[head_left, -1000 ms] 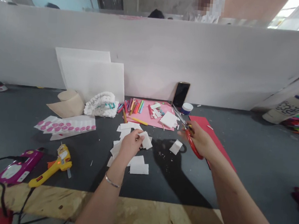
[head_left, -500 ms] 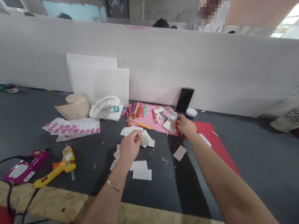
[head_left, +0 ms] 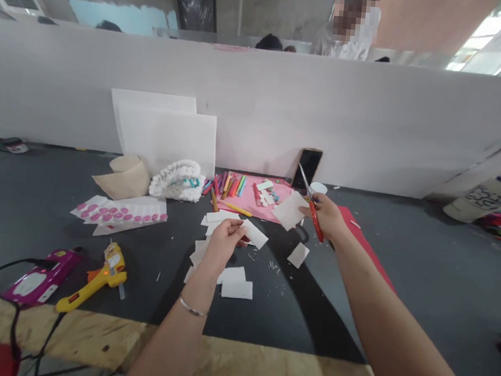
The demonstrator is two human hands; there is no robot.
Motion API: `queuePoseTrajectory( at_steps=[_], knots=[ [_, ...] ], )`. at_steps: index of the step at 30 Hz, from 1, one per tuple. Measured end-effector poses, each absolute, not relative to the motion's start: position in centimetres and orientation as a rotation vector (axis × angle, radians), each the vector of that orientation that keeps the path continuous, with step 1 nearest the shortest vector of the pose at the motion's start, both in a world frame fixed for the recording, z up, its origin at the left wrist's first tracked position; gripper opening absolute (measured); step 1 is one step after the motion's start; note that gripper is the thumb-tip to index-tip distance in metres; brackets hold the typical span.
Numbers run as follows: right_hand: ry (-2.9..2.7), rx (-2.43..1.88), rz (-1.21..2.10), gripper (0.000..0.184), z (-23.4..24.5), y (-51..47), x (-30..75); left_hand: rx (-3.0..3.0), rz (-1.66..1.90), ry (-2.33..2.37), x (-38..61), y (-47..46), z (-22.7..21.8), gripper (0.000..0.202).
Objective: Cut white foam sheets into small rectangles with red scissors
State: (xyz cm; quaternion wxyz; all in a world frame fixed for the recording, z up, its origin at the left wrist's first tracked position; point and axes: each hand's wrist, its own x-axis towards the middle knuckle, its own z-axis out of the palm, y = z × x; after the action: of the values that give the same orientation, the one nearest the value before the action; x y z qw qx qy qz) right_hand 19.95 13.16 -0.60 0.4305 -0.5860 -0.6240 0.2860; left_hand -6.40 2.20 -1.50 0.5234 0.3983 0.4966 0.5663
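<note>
My left hand [head_left: 220,245] is closed on a small white foam rectangle [head_left: 254,234], held just above a scatter of white foam pieces [head_left: 233,280] on the dark table. My right hand [head_left: 327,217] grips red-handled scissors [head_left: 312,202] with the blades pointing up and away, and a larger white foam square [head_left: 289,210] is pinched in the same hand. Another white piece [head_left: 298,255] lies on the table between my two hands.
A yellow glue gun [head_left: 95,280] and a magenta device [head_left: 36,277] lie at the front left. Pink-dotted strips [head_left: 119,213], a beige roll [head_left: 124,177], white boards [head_left: 163,130], crayons [head_left: 227,185], pink paper [head_left: 253,203], a phone [head_left: 308,167] and red sheet [head_left: 360,238] surround the work area.
My right hand came back from the pink paper with a white foam square along with the scissors, and lifted. My left hand tilted its small foam piece.
</note>
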Motion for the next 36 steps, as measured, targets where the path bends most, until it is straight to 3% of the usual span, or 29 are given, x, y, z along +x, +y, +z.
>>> queuePoseTrajectory(
  at_steps=[4,8,25,36],
  knots=[
    [-1.405,-1.303,0.955,0.058,0.3,8.2,19.1,0.863,1.299,1.093,-5.4,1.8,-1.3,0.039],
    [-1.289,-1.228,1.113,0.055,0.7,4.4,17.4,0.793,1.265,1.008,-4.8,1.4,-0.9,0.041],
    [-1.044,-1.041,1.243,0.053,1.1,1.1,14.7,0.798,1.38,1.14,-3.7,1.0,0.2,0.041],
    [-0.938,-1.018,1.194,0.035,0.0,-0.5,12.3,0.795,1.497,1.159,-3.4,1.2,-0.5,0.032]
  ],
)
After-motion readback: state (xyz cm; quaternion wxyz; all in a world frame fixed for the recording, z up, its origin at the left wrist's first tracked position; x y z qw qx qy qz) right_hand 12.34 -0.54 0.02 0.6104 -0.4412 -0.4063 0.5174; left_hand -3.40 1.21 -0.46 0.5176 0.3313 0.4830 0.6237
